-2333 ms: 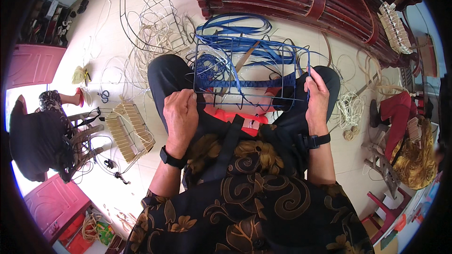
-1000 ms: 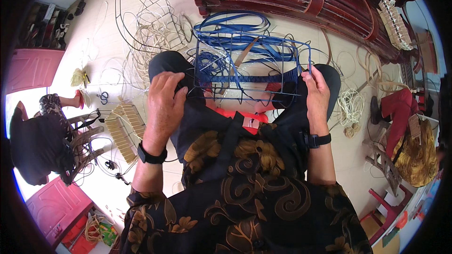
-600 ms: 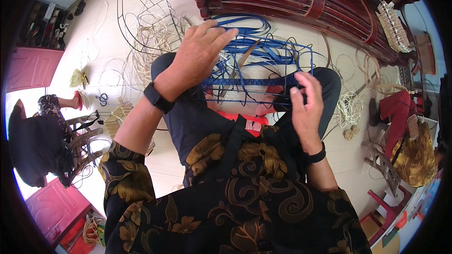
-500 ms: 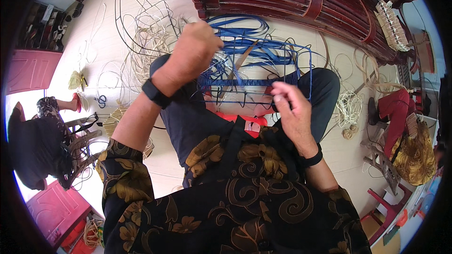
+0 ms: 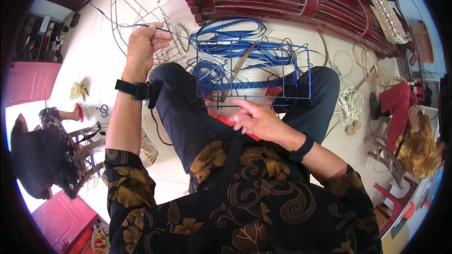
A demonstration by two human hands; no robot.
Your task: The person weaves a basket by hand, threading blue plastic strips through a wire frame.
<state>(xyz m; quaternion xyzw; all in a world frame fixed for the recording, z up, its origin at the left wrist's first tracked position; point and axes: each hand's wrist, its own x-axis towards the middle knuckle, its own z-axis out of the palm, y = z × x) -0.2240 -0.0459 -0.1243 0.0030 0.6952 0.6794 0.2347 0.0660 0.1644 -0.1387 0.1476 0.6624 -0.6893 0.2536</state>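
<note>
The room has a pale tiled floor (image 5: 169, 171), and a dark red wooden seat (image 5: 263, 2) stands at the far side. Two other people sit nearby, one in dark clothes (image 5: 40, 157) at left and one in red trousers (image 5: 394, 106) at right. A bundle of pale cord (image 5: 350, 101) lies on the floor.

In the head view, the only one, a wire frame (image 5: 310, 73) is between the person's knees, in front of the body. A blue woven band (image 5: 249, 85) crosses it from side to side. Loose blue strips (image 5: 280, 58) lie on the floor beyond.

The left hand (image 5: 142, 47) is out beyond the left knee, and its grip pinches a long blue strip (image 5: 123, 24) between thumb and fingers. The right hand (image 5: 259, 121) is near the lower edge of the frame; its grip is released, the fingers loosely parted with nothing seen between them. Whether the index finger touches the wire, one cannot tell.

The step in hand seems to be stretching the strip away from the frame. The next move probably calls for a steady frame and a strip kept flat, without twist.
</note>
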